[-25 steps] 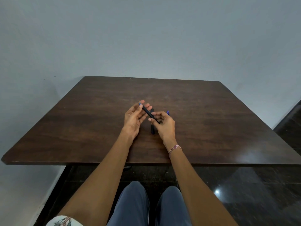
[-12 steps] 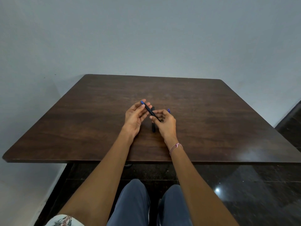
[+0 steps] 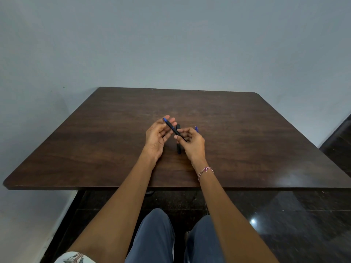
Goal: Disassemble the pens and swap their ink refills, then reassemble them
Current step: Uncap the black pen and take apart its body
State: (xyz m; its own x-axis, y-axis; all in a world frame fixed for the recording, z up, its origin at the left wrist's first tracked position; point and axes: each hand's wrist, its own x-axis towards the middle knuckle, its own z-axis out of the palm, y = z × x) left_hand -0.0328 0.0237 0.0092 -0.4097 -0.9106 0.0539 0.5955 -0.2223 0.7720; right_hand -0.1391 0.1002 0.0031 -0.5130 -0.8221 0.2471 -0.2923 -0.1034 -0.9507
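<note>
- Pen [image 3: 173,129]: black with a blue end. It was held slantwise above the table [image 3: 114,149], blue end up at the left fingertips and lower end inside the right hand.
- Right hand [image 3: 192,144]: fingers were curled, with thumb and fingertips pinching the pen's lower part.
- Left hand [image 3: 157,136]: palm faced inward, fingers nearly straight and slightly spread. The fingertips touched the pen near its blue end, with no closed grip visible.
- Black piece [image 3: 178,148]: lay on the table between the hands, beneath the held pen. Whether it was a whole pen or a bare barrel could not be told.
- Blue-tipped piece [image 3: 196,128]: showed just behind the right hand, mostly hidden; possibly a refill.
- Step, as judged: working the held pen's two halves, though whether apart or together was unclear.
- Handling advice:
  - Close the left fingers firmly round the blue end.
  - Keep the right hand's pinch steady and twist the halves in opposite directions along the pen's axis, without bending.
  - Work low over the table so any small part falls near.
  - Keep each pen's parts on separate sides.
</note>
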